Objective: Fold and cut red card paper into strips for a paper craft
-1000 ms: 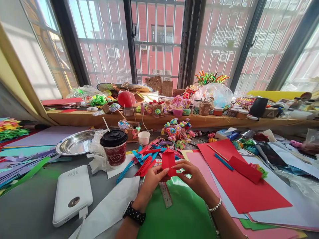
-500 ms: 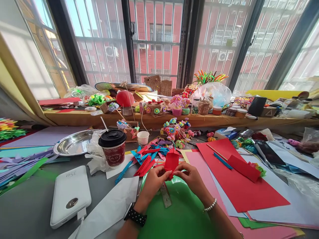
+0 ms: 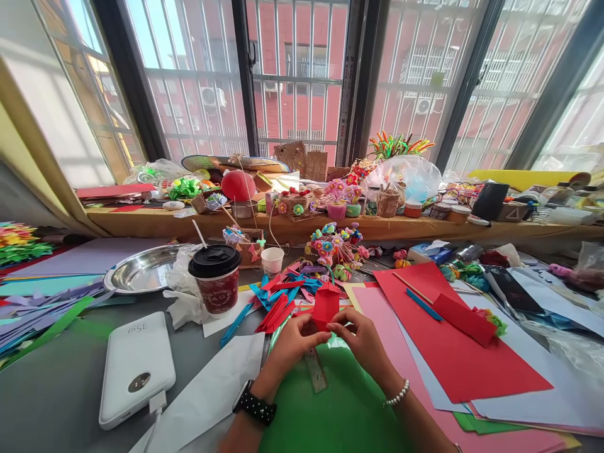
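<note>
Grey table (image 3: 61,390), crowded. White power bank (image 3: 136,370) at 8 o'clock; white paper sheet (image 3: 207,396) just beside it. Lidded paper cup (image 3: 216,279) and steel tray (image 3: 144,269) at 10 o'clock. Green sheet (image 3: 344,409) at 6 o'clock, metal ruler (image 3: 314,370) lying on it. Red sheet (image 3: 453,352) at 3 o'clock over pink sheet (image 3: 377,308). Paper strips (image 3: 278,296) at 12 o'clock.

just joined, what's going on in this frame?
A person is pinching a folded red paper piece between the left hand and right hand, above a green sheet and a ruler. A lidded coffee cup and a white power bank sit to the left, and large red paper lies to the right.
</note>
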`<state>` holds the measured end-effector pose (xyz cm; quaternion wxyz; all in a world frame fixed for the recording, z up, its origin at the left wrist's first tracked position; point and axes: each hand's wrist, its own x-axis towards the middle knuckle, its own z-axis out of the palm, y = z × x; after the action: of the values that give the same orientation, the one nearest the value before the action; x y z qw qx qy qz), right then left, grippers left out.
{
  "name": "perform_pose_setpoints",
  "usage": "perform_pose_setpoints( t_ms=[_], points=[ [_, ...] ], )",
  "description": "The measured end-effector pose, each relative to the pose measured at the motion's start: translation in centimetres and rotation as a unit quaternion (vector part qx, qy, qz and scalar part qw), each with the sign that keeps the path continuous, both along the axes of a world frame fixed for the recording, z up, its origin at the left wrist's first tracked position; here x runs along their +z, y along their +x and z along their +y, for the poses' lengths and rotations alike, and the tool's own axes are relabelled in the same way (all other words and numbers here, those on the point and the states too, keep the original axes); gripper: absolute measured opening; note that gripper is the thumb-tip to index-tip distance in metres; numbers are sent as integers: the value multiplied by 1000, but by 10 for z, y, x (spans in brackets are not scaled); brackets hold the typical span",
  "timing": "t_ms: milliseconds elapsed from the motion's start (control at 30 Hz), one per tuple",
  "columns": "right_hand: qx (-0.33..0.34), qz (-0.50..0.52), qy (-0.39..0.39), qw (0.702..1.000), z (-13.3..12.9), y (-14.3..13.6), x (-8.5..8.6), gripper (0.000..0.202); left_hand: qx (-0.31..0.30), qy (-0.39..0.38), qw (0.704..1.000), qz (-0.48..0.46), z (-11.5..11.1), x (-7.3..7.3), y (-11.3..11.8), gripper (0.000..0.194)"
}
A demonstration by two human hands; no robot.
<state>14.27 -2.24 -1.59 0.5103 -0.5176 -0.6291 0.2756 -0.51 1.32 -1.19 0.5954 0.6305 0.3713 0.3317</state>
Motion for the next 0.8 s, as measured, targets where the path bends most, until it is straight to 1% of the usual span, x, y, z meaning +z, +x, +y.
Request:
perform_pose_setpoints(
  t_ms=[100,167,200,300,333,433,667,800],
  points=[
    [9,13,-2,1000,-2,-2,2,22,-1,-15,1000,-25,0,-3,0,36],
    [14,50,-2,999,-3,-3,2,18,5,-36,998,-43,0,-3,0,40],
    [14,77,-4,997,-3,-3,1,20,11,-44,998,-50,0,-2,1,41],
    [8,149,-17,989,-2,-2,-1,35,28,-61,996,-64,-2,2,1,42],
    [15,156,-25,987,-1,-2,-2,34,30,-67,995,-69,-2,3,2,43],
    [33,137,-45,989,1,-3,-5,26,24,-87,993,-79,-4,6,3,45],
    [-9,100,-37,994,-1,-8,-8,28,18,-130,989,-72,-6,-1,7,36],
    [-17,82,-29,996,0,-8,-10,29,14,-122,991,-51,-6,-3,8,32]
  ],
)
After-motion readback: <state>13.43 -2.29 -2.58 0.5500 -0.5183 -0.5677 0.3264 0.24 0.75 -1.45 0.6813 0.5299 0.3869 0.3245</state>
